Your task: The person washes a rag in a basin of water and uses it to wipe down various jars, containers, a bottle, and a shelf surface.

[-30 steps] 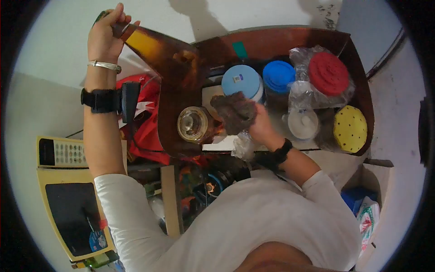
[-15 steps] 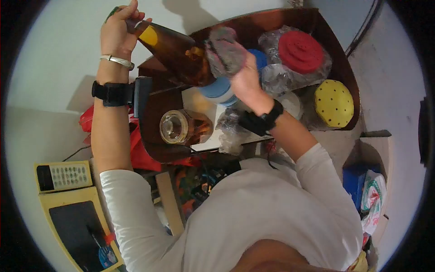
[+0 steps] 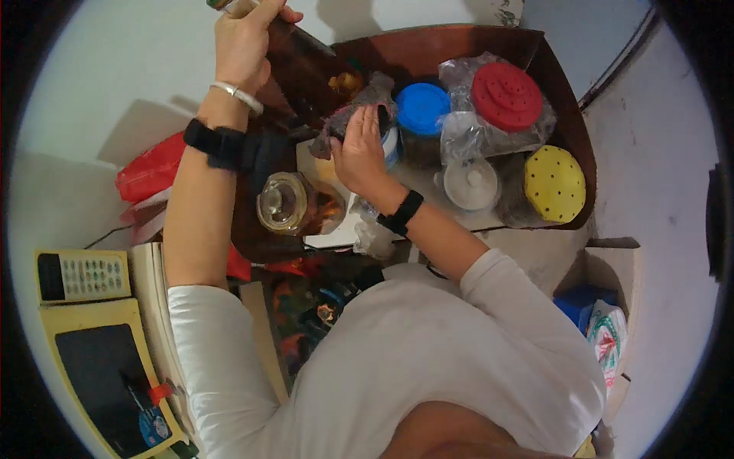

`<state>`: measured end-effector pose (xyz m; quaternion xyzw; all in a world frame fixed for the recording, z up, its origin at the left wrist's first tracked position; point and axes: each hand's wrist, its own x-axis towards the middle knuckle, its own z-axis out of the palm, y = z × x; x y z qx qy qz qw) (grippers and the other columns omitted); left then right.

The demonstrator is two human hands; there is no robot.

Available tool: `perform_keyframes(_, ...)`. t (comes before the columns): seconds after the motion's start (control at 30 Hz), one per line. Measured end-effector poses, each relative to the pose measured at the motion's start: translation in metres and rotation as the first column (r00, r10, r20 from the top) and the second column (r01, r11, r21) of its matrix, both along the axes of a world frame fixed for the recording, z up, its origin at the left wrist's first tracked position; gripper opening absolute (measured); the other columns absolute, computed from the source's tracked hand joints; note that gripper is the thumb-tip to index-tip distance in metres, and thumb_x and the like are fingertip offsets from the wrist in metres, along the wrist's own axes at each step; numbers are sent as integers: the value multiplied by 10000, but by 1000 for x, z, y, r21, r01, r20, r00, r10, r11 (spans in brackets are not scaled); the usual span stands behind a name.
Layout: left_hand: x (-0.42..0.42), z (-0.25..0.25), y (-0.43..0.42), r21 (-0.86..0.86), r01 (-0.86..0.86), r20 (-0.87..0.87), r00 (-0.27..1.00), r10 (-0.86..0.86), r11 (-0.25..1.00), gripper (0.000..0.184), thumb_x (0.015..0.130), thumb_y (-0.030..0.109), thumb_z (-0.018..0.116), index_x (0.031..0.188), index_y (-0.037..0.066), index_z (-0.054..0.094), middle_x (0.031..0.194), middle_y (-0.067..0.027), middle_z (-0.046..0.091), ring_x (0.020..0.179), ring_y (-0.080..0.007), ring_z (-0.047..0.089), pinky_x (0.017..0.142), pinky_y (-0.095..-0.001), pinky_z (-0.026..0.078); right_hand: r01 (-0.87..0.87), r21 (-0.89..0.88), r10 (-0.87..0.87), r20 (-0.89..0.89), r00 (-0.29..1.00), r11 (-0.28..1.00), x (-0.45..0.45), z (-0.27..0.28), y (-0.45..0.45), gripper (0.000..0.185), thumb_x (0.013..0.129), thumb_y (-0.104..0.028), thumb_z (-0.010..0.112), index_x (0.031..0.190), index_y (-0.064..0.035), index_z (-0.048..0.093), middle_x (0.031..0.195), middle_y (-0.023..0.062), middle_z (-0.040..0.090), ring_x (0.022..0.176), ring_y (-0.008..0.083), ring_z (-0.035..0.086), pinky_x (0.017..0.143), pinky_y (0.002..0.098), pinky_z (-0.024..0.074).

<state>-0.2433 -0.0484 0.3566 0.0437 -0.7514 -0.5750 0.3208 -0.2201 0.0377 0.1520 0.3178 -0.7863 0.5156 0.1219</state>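
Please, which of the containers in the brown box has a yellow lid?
The container at the right end of the box, below the red lid in the picture. The blue lid and clear lid are farther left.

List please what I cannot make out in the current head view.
- Base of the brown bottle: hidden by the cloth and right hand.
- Bottle's neck: mostly hidden by the left hand, near the top edge.
- Bottle's contents: too dark and blurred.
- White-and-blue container: mostly hidden by cloth and right hand.
- Button labels on the yellow panel: too small.
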Motion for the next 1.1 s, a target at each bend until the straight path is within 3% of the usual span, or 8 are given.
perform_keyframes(0.1, -2, 1, 6, 57, -48, -137, 989, 55, 997, 282, 806, 249, 598, 598, 68, 537, 564, -46, 551, 463, -87, 454, 426, -233, 342, -43, 172, 27, 97, 995, 984, 7, -11, 10, 676, 804, -226, 512, 1206, 206, 182, 1263, 392, 195, 1219, 475, 174, 1032, 463, 134)
perform_keyframes(0.17, -1, 4, 0, 8, 5, -22, 1000, -4, 1000, 282, 809, 245, 593, 594, 74, 531, 561, -42, 547, 473, -95, 464, 433, -239, 350, -62, 288, 25, 130, 991, 956, 7, -10, 11, 684, 804, -238, 517, 1204, 207, 185, 1263, 390, 202, 1217, 477, 179, 1032, 461, 139)
perform_keyframes(0.33, -1, 3, 0, -21, -13, -9, 1000, 13, 1000, 289, 814, 240, 585, 587, 73, 525, 553, -38, 539, 452, -93, 439, 422, -241, 337, 5, -9, -5, -19, 1000, 1000, 1, 11, 6, 713, 772, -297, 557, 1185, 187, 236, 1247, 373, 249, 1218, 447, 211, 1027, 488, 129)
perform_keyframes(0.53, -2, 0, -1, -28, -17, -34, 999, 16, 999, 304, 813, 246, 585, 570, 76, 520, 538, -34, 530, 429, -83, 407, 403, -235, 313, -51, -56, 33, -275, 961, 997, -9, 65, -3, 695, 789, -314, 541, 1193, 171, 250, 1265, 344, 260, 1234, 455, 172, 1024, 497, 128)
perform_keyframes(0.7, -1, 3, -3, 24, -91, 29, 996, 90, 996, 297, 808, 236, 592, 565, 82, 515, 539, -38, 531, 434, -82, 419, 406, -230, 314, -44, 60, 48, -58, 997, 997, 14, -14, 6, 693, 777, -332, 550, 1179, 168, 289, 1245, 334, 292, 1218, 449, 210, 1023, 497, 120)
perform_keyframes(0.8, -4, 1, 5, -4, -57, -89, 994, 56, 998, 294, 803, 226, 598, 563, 78, 510, 539, -41, 532, 430, -91, 425, 409, -233, 322, -139, 292, 115, 99, 988, 946, 25, -22, 17, 683, 784, -337, 549, 1153, 174, 286, 1204, 358, 312, 1179, 480, 247, 1011, 507, 143)
perform_keyframes(0.97, -7, 2, 10, 18, -108, -55, 993, 109, 994, 295, 795, 235, 607, 568, 75, 508, 539, -44, 535, 435, -104, 438, 426, -244, 342, -67, -19, 60, -240, 969, 998, 8, 3, 13, 699, 763, -332, 563, 1191, 143, 281, 1222, 327, 313, 1141, 449, 308, 1000, 488, 193)
perform_keyframes(1.1, -6, 0, 4, -32, -105, -77, 992, 102, 994, 295, 795, 237, 607, 568, 76, 511, 532, -40, 532, 430, -95, 437, 407, -232, 328, -92, -119, 68, -192, 979, 989, -16, 39, 8, 746, 771, -341, 560, 1217, 159, 231, 1287, 341, 228, 1211, 459, 217, 1023, 455, 168)
